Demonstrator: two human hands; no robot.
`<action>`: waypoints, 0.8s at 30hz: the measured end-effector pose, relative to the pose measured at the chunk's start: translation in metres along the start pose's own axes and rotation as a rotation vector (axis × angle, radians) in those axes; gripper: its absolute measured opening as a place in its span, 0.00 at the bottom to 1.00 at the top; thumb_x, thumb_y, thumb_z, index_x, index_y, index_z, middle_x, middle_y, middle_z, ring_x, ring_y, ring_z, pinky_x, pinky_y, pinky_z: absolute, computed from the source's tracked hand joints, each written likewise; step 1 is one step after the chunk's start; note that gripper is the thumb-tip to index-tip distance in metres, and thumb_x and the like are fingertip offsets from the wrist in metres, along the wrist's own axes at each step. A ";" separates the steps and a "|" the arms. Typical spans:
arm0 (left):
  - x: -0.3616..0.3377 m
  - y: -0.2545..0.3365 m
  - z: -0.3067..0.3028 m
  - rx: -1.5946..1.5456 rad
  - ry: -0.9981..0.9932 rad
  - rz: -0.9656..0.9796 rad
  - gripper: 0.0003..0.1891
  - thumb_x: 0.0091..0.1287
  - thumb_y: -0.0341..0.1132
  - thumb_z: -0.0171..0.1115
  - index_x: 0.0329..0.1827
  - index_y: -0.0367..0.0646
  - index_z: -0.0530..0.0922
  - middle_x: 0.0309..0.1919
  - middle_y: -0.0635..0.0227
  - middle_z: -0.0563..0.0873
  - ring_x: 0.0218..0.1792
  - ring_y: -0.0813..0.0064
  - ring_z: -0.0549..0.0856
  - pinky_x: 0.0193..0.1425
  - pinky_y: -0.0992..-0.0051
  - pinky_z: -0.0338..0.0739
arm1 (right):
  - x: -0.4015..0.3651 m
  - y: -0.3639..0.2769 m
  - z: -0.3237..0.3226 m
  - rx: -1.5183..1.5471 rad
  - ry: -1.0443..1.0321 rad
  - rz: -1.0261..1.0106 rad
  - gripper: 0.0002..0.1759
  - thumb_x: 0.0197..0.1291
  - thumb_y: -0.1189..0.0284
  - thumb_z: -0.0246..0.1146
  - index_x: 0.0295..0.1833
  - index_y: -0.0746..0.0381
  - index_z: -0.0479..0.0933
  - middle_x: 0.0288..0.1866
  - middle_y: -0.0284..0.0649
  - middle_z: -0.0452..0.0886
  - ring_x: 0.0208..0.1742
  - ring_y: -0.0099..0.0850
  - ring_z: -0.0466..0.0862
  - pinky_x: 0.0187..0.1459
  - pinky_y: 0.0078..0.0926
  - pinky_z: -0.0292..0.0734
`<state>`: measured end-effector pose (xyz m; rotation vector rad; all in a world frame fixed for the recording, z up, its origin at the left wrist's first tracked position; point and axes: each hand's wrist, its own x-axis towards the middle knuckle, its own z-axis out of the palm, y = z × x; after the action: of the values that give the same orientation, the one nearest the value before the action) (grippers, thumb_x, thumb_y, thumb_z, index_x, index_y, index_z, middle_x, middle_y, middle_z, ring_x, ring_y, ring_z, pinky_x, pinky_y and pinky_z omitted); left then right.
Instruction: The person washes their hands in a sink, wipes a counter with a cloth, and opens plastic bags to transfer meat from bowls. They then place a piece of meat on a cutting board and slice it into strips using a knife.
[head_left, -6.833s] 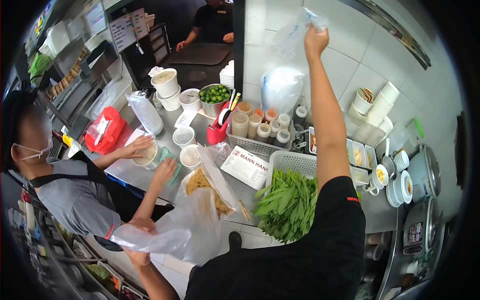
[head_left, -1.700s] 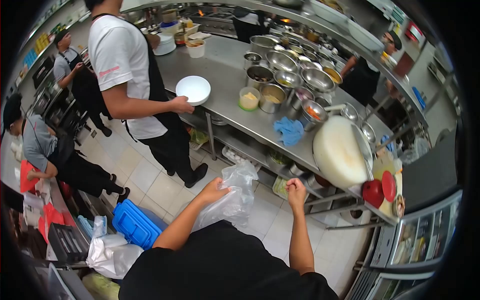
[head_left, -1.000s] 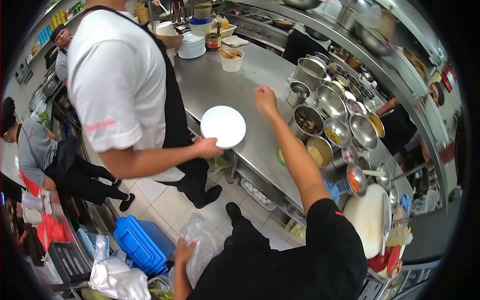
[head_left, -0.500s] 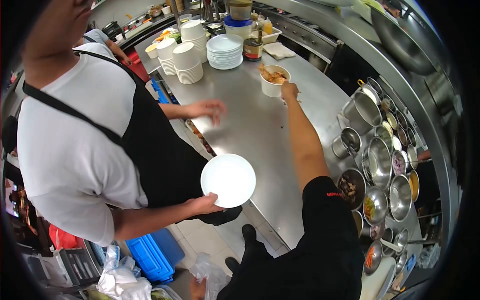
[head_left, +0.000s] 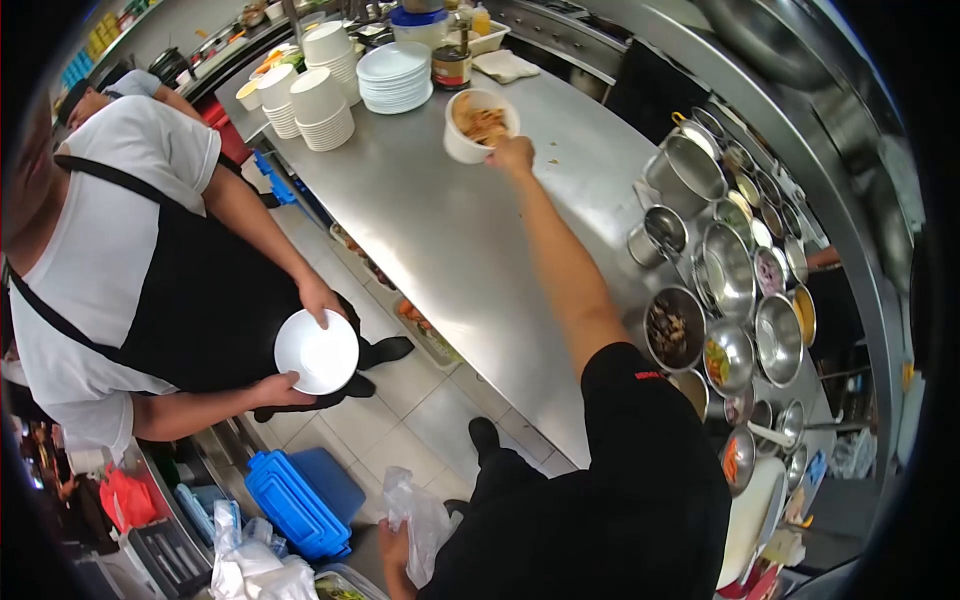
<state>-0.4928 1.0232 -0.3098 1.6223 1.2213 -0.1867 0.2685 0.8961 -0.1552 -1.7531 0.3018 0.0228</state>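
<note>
My right hand (head_left: 512, 156) reaches far over the steel table and grips the near rim of a white tub (head_left: 465, 148). The tub tilts toward me, and golden-brown fried food (head_left: 480, 122) shows inside it. Low at my side, my left hand (head_left: 396, 543) is closed on a thin clear plastic bag (head_left: 418, 510) hanging beside my leg. To the left, a co-worker in a black apron holds a round white bowl (head_left: 316, 352) with both hands.
Stacked white tubs (head_left: 322, 108), pale plates (head_left: 395, 78), and a dark-labelled jar (head_left: 451, 67) stand at the steel table's (head_left: 440, 220) far end. Metal bowls of ingredients (head_left: 727, 355) line its right side. A blue bin (head_left: 300, 500) sits on the floor at left.
The tub in my right hand has tipped toward me. The co-worker has stepped back to the left, and their second hand has come onto the bowl. My view has shifted.
</note>
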 end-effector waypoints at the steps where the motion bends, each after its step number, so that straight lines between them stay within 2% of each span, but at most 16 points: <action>1: 0.003 0.010 -0.001 0.005 -0.007 0.010 0.22 0.62 0.35 0.65 0.53 0.29 0.70 0.44 0.52 0.83 0.44 0.67 0.82 0.49 0.70 0.76 | -0.030 -0.012 -0.005 -0.024 -0.028 0.012 0.20 0.62 0.70 0.56 0.40 0.83 0.75 0.30 0.54 0.84 0.25 0.38 0.86 0.26 0.27 0.84; 3: 0.000 0.019 -0.005 0.077 0.004 0.131 0.22 0.62 0.36 0.64 0.53 0.29 0.70 0.44 0.53 0.83 0.44 0.68 0.82 0.49 0.70 0.76 | -0.083 -0.021 -0.014 -0.021 -0.062 -0.016 0.20 0.61 0.70 0.55 0.40 0.83 0.75 0.31 0.55 0.84 0.26 0.38 0.87 0.26 0.28 0.84; 6: -0.002 0.015 -0.014 -0.013 0.025 0.187 0.21 0.63 0.36 0.64 0.52 0.29 0.71 0.44 0.55 0.83 0.44 0.68 0.81 0.49 0.71 0.75 | -0.139 -0.019 -0.026 -0.084 -0.162 -0.066 0.18 0.59 0.72 0.53 0.39 0.82 0.76 0.32 0.55 0.83 0.27 0.38 0.87 0.26 0.28 0.84; 9: -0.017 0.001 -0.029 -0.075 0.022 0.178 0.21 0.63 0.36 0.64 0.53 0.30 0.70 0.44 0.56 0.82 0.44 0.69 0.81 0.49 0.71 0.75 | -0.205 -0.006 -0.045 -0.129 -0.359 -0.116 0.18 0.58 0.72 0.52 0.38 0.79 0.77 0.27 0.51 0.83 0.25 0.36 0.85 0.25 0.26 0.83; 10: -0.015 -0.020 -0.031 -0.097 0.027 0.187 0.21 0.63 0.36 0.65 0.52 0.31 0.71 0.44 0.56 0.82 0.45 0.69 0.81 0.50 0.71 0.75 | -0.225 0.001 -0.054 -0.185 -0.415 -0.145 0.17 0.58 0.72 0.51 0.36 0.78 0.78 0.26 0.49 0.82 0.24 0.34 0.85 0.25 0.26 0.83; 11: -0.015 -0.043 -0.031 -0.132 0.046 0.188 0.21 0.62 0.36 0.65 0.52 0.32 0.71 0.45 0.56 0.82 0.45 0.68 0.81 0.50 0.71 0.75 | -0.236 0.016 -0.062 -0.399 -0.481 -0.274 0.17 0.58 0.71 0.50 0.32 0.74 0.78 0.23 0.45 0.81 0.21 0.29 0.82 0.22 0.26 0.78; 13: -0.034 -0.065 -0.033 -0.108 0.105 0.176 0.22 0.62 0.36 0.65 0.53 0.31 0.71 0.47 0.55 0.82 0.47 0.67 0.81 0.52 0.69 0.75 | -0.295 0.036 -0.078 -0.406 -0.650 -0.281 0.17 0.58 0.72 0.49 0.34 0.74 0.79 0.25 0.46 0.82 0.23 0.30 0.83 0.23 0.25 0.79; 15: -0.064 -0.073 -0.040 -0.249 0.159 0.142 0.25 0.61 0.39 0.66 0.56 0.31 0.71 0.49 0.53 0.82 0.50 0.64 0.81 0.54 0.68 0.75 | -0.355 0.053 -0.081 -0.363 -0.849 -0.228 0.17 0.58 0.73 0.47 0.36 0.73 0.79 0.28 0.47 0.83 0.25 0.31 0.84 0.25 0.25 0.81; 18: -0.074 -0.150 -0.037 -0.310 0.380 0.074 0.23 0.61 0.42 0.66 0.51 0.34 0.74 0.44 0.56 0.83 0.46 0.69 0.80 0.52 0.70 0.74 | -0.451 0.079 -0.052 -0.296 -1.102 -0.139 0.17 0.57 0.75 0.47 0.40 0.75 0.79 0.34 0.50 0.85 0.29 0.34 0.86 0.26 0.25 0.84; 19: -0.082 -0.162 -0.040 -0.305 0.352 0.031 0.23 0.61 0.43 0.66 0.51 0.34 0.74 0.45 0.56 0.83 0.47 0.68 0.80 0.53 0.70 0.74 | -0.491 0.079 -0.041 -0.279 -1.219 -0.126 0.16 0.60 0.77 0.45 0.36 0.77 0.77 0.36 0.54 0.83 0.30 0.39 0.86 0.28 0.27 0.86; 20: -0.083 -0.170 -0.043 -0.291 0.302 0.007 0.24 0.60 0.44 0.66 0.51 0.34 0.74 0.45 0.55 0.83 0.47 0.68 0.81 0.53 0.70 0.74 | -0.525 0.079 -0.027 -0.293 -1.277 -0.090 0.15 0.59 0.78 0.46 0.35 0.77 0.77 0.34 0.53 0.83 0.29 0.39 0.86 0.28 0.26 0.86; 21: -0.085 -0.190 -0.044 -0.307 0.326 0.014 0.32 0.57 0.50 0.67 0.56 0.32 0.71 0.49 0.48 0.81 0.51 0.59 0.81 0.55 0.67 0.74 | -0.540 0.099 -0.002 -0.320 -1.328 -0.046 0.14 0.59 0.78 0.46 0.33 0.78 0.75 0.33 0.51 0.82 0.29 0.40 0.86 0.28 0.26 0.86; 22: -0.097 -0.201 -0.054 -0.323 0.336 0.019 0.32 0.57 0.50 0.67 0.56 0.32 0.71 0.49 0.48 0.81 0.51 0.59 0.81 0.55 0.67 0.74 | -0.583 0.100 0.020 -0.327 -1.359 0.005 0.13 0.59 0.79 0.47 0.31 0.78 0.74 0.34 0.51 0.81 0.29 0.40 0.86 0.28 0.26 0.86; 24: -0.127 -0.204 -0.073 -0.335 0.400 -0.064 0.31 0.57 0.49 0.67 0.55 0.32 0.72 0.48 0.48 0.82 0.50 0.60 0.82 0.54 0.67 0.75 | -0.649 0.097 0.065 -0.362 -1.488 -0.011 0.15 0.59 0.78 0.48 0.35 0.82 0.74 0.35 0.52 0.81 0.30 0.39 0.86 0.29 0.26 0.86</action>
<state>-0.7410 0.9893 -0.3252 1.3624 1.5152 0.3041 -0.3690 1.0655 -0.1443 -1.6284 -0.8394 1.3577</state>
